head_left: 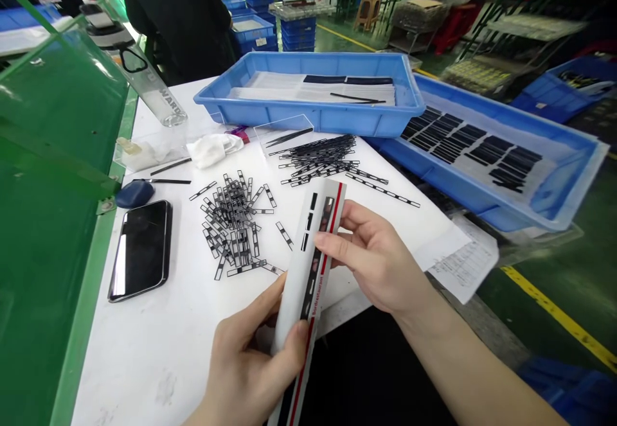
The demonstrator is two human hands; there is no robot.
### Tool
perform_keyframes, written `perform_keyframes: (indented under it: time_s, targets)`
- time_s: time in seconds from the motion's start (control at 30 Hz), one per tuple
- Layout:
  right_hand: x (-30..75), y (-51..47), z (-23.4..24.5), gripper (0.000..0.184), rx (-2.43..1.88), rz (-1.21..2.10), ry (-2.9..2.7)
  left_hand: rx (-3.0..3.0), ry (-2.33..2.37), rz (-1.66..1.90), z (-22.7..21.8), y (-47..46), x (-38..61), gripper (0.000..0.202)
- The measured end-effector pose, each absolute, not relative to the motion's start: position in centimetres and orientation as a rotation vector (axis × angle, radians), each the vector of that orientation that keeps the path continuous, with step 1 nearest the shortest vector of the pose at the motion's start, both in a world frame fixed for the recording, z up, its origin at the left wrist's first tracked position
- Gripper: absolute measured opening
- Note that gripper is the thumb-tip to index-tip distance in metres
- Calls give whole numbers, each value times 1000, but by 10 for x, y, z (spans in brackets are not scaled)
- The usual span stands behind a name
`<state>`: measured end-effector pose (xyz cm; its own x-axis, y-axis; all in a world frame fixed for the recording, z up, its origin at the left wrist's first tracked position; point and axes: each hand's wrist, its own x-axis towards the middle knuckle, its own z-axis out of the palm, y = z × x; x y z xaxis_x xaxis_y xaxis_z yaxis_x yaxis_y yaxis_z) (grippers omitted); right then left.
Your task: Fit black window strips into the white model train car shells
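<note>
A model train carriage shell (295,272), light grey with a red stripe, dark windows and "Bordrestaurant" lettering, slants up between my hands. Around its lower part my left hand (255,349) is closed, thumb on the window side. My right hand (369,249) pinches the upper part, its thumb pressed on the window band. Behind the shell lie a loose pile of short black-framed clear strips (236,220) and a heap of longer ones (321,159). A single short strip (284,234) rests just left of the shell.
A blue tray (308,117) holding white sheets and dark strips stands at the back; another blue tray (573,207) with rows of black strips is at right. A phone (141,250), a water bottle (152,82), tweezers (166,181) and crumpled tissue (212,150) lie left. A person (176,21) sits beyond.
</note>
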<state>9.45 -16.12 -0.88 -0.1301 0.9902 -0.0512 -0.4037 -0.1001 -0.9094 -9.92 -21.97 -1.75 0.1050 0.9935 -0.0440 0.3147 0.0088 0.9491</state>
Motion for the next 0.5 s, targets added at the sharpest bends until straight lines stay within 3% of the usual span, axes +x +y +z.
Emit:
perform_keyframes:
  time_s: [0.13,0.5]
  targets:
    - [99,-159,-10,28,-863,1488,-931,1494,1367,956,-19,-222,-99,41]
    - [104,-148,-10,16,-846,1437,-838,1526,1393,904,-17,-220,-100,42]
